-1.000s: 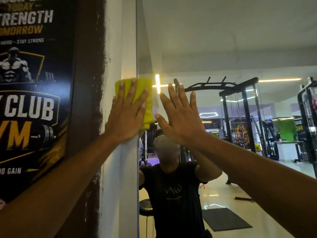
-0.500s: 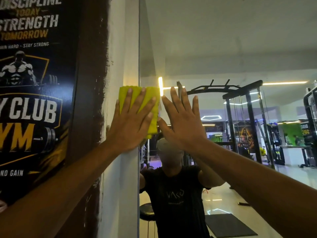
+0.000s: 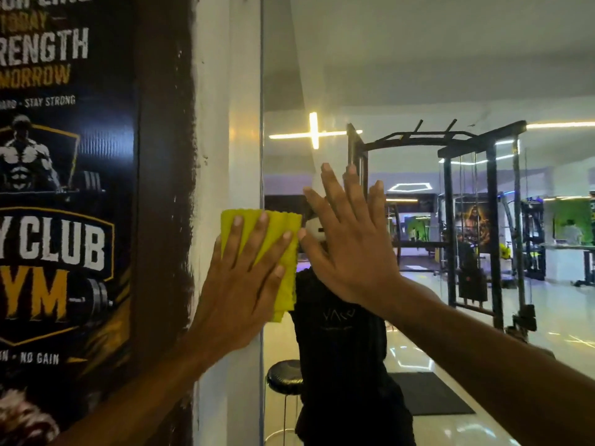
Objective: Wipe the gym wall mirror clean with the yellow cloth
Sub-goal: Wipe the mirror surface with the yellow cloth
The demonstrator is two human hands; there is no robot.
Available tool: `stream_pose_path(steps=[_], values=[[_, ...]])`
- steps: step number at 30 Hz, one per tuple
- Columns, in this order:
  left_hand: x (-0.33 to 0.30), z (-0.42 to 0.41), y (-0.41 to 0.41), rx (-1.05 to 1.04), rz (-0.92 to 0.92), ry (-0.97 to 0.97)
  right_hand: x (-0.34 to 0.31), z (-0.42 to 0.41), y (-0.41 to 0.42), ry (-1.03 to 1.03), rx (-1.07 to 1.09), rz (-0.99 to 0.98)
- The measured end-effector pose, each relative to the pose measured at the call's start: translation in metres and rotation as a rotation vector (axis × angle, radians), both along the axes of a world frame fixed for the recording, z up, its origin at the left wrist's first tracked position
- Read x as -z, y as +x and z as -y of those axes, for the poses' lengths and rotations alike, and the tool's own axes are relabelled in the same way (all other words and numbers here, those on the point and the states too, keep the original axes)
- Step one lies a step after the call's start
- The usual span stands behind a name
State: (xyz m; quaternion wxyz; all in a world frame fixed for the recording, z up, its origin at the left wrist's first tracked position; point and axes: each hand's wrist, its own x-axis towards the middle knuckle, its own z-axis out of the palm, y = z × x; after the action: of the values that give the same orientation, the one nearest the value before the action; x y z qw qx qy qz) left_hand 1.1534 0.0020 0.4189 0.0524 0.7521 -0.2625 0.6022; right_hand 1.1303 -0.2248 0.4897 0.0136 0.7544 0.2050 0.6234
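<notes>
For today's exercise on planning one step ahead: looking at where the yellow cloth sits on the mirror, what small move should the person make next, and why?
Probably slide the left hand rightward. Its flat fingers press the yellow cloth right at the mirror edge, half over the white wall strip, so most glass is still unwiped. The right hand rests flat in that path and should lift.

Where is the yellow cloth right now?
In the head view, the folded yellow cloth sits left of centre under the left hand's flat fingers, straddling the wall mirror's left edge beside the white pillar, with the right hand just right of it.
</notes>
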Motion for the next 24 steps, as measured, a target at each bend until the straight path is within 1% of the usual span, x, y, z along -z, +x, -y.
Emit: stream_pose_path(steps=[2, 4, 5, 6, 8, 10, 12, 13, 15, 18, 19, 20, 21, 24], values=[[-0.060, -0.004, 0.004, -0.001, 0.031, 0.001, -0.024, 0.001, -0.001, -0.020, -0.001, -0.053], [-0.130, 0.001, 0.008, -0.008, 0.050, -0.024, -0.048, 0.002, -0.004, 0.012, 0.029, -0.099], [-0.153, 0.004, 0.008, -0.009, 0.043, -0.047, -0.061, 0.002, -0.007, 0.034, 0.040, -0.127], [-0.163, 0.006, 0.007, -0.003, 0.024, -0.072, -0.074, 0.004, -0.010, 0.045, 0.048, -0.151], [-0.141, 0.007, 0.004, -0.005, -0.032, -0.085, -0.101, 0.007, -0.018, 0.016, 0.078, -0.178], [-0.097, 0.000, -0.004, -0.049, -0.125, 0.015, -0.132, 0.007, -0.026, -0.013, 0.083, -0.200], [-0.076, -0.009, -0.014, -0.075, -0.236, 0.099, -0.165, 0.005, -0.032, 0.000, 0.052, -0.251], [-0.088, -0.012, -0.015, -0.074, -0.267, 0.113, -0.180, 0.003, -0.034, 0.011, 0.042, -0.271], [-0.147, -0.011, -0.011, -0.079, -0.261, 0.105, -0.208, -0.003, -0.036, 0.008, 0.041, -0.306], [-0.257, -0.001, -0.010, -0.048, -0.204, -0.058, -0.241, -0.007, -0.038, 0.030, 0.033, -0.323], [-0.279, -0.001, -0.010, -0.042, -0.203, -0.106, -0.251, -0.008, -0.038, 0.048, 0.028, -0.320], [-0.288, 0.000, -0.012, -0.032, -0.220, -0.140, -0.260, -0.007, -0.038, 0.065, 0.022, -0.311], [-0.283, 0.001, -0.013, -0.030, -0.245, -0.151, -0.271, -0.006, -0.038, 0.080, 0.017, -0.294], [-0.224, 0.004, -0.027, -0.098, -0.328, -0.103, -0.294, -0.003, -0.033, 0.085, 0.040, -0.253]])
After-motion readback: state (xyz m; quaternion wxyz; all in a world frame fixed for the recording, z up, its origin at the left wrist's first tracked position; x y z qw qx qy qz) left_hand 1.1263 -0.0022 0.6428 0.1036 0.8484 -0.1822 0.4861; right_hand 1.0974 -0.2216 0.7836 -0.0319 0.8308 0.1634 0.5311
